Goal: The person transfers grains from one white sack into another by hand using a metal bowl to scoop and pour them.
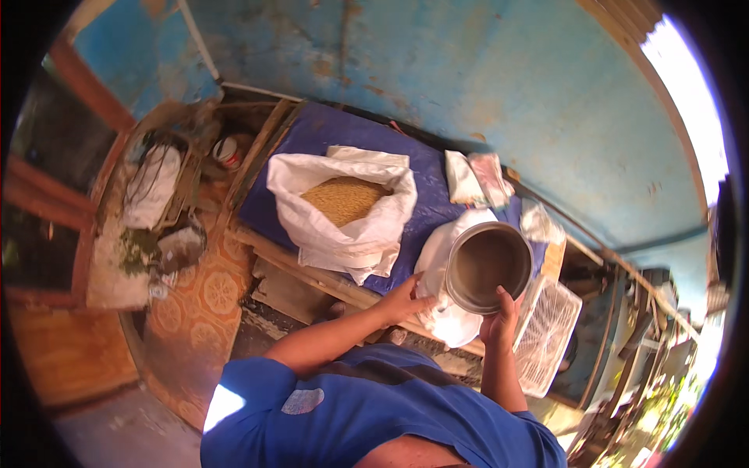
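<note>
My right hand (pixel 502 319) grips the near rim of a round metal pot (pixel 490 266), with the thumb over the edge; no contents can be made out in it. The pot is over a white woven sack (pixel 436 245), whose top it partly hides. At that sack's near left side is my left hand (pixel 408 301), fingers spread, touching or very near the white material; whether it grips is unclear. To the left, an open white woven sack (pixel 289 205) with its rim rolled out holds golden-brown grain (pixel 345 198).
Both sacks rest on a blue sheet (pixel 316 126) over a low wooden platform beside the blue wall (pixel 409 64). Folded sacks (pixel 465 178) lie at the back. A white plastic basket (pixel 547 336) is at the right, a white-and-red container (pixel 226 151) at the left.
</note>
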Tool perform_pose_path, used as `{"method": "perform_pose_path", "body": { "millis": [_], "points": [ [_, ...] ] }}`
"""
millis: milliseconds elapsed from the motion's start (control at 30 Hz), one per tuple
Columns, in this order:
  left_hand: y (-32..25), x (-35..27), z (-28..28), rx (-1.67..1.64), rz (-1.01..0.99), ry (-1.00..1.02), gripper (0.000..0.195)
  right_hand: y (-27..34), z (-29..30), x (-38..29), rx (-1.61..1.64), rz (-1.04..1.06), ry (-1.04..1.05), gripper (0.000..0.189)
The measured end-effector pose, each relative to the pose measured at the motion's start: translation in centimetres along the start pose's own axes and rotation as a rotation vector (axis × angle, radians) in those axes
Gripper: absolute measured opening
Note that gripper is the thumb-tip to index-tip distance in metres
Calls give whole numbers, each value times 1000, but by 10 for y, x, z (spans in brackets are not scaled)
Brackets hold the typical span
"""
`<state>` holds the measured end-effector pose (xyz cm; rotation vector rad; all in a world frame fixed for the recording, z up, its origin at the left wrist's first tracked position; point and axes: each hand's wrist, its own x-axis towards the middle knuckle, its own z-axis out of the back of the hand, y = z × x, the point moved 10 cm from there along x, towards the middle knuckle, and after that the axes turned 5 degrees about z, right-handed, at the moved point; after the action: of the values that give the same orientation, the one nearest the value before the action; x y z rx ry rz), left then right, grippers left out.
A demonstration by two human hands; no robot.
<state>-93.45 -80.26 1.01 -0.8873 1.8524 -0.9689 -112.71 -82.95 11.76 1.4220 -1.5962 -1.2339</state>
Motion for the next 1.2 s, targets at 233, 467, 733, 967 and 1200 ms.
{"method": "perform_pose_path", "body": {
  "millis": [233,467,733,967,1200],
  "points": [
    [-23,-12,-14,-35,122,-55,48,-107,119,-34,-67,-614,-313,89],
    [-25,-12,-13,-29,-30,-131,36,-121,123,-1,-57,-452,-217,81],
    [-27,-25,-11,-104,52,-175,39,-54,175,-40,-1230,220,-432,95],
    [-18,-28,-9,-114,58,-251,41,-234,245,-40,-25,-456,-519,62],
    [-107,26,-31,-146,-107,-225,46,-52,245,57,-217,-126,-430,29]
  ]
}}
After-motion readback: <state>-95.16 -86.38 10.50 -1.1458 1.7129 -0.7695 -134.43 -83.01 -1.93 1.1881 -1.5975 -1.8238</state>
